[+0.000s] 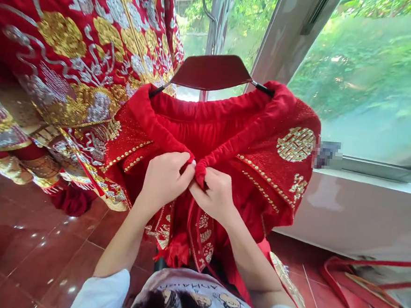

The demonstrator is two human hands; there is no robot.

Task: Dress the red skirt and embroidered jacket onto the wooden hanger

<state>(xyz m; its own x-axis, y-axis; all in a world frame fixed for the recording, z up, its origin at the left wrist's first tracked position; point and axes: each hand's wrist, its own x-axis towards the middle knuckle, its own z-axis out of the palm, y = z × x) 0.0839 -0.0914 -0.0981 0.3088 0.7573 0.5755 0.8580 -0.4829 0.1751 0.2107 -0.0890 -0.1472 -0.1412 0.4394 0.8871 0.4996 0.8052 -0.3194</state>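
A red embroidered skirt (262, 153) with gold studs hangs from a dark red clip hanger (211, 72) in front of a window. My left hand (164, 179) pinches the left end of the red waistband at the centre front. My right hand (215, 194) pinches the right end, close beside the left hand, so the two ends meet between my fingers. Both hands are closed on the fabric. Red tassels and embroidered panels hang below my hands.
A second red garment (75, 51) with heavy gold and silver embroidery hangs at the left. A white window sill (365, 184) runs at the right. Red hangers (358, 282) lie on the glossy red tile floor (26, 254) at the lower right.
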